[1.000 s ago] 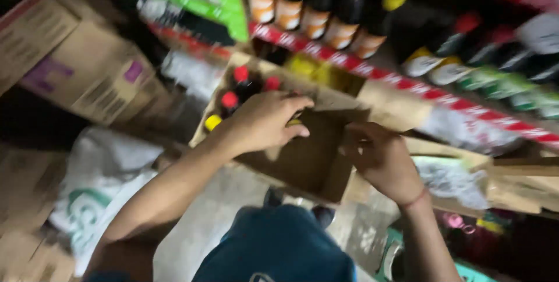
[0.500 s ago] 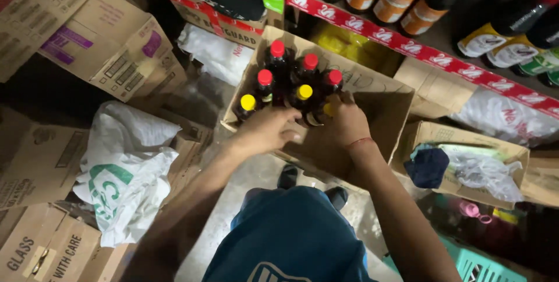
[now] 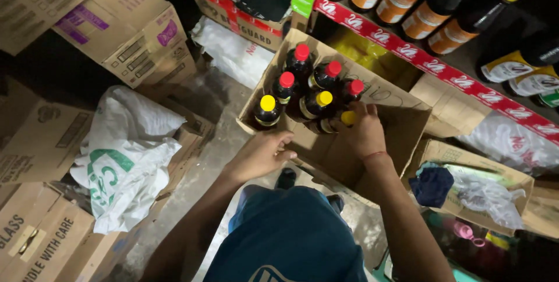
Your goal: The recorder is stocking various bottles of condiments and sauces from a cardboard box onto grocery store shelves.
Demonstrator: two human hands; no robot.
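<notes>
Our right hand's fingers [image 3: 362,120] were curled around a yellow-capped bottle [image 3: 340,122] lying tilted in the open cardboard box [image 3: 407,120] on the floor, while the left hand [image 3: 263,153] rested on the box's near edge with its fingers loosely bent, holding nothing. Beside it stood dark bottles [image 3: 308,87] with red and yellow caps, packed close together. We judged the bottle heavy, smooth and breakable, best gripped around its neck or shoulder.

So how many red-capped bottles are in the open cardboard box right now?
4: back corner, right of it, left middle, and by the right hand. That right hand may hide more.
</notes>
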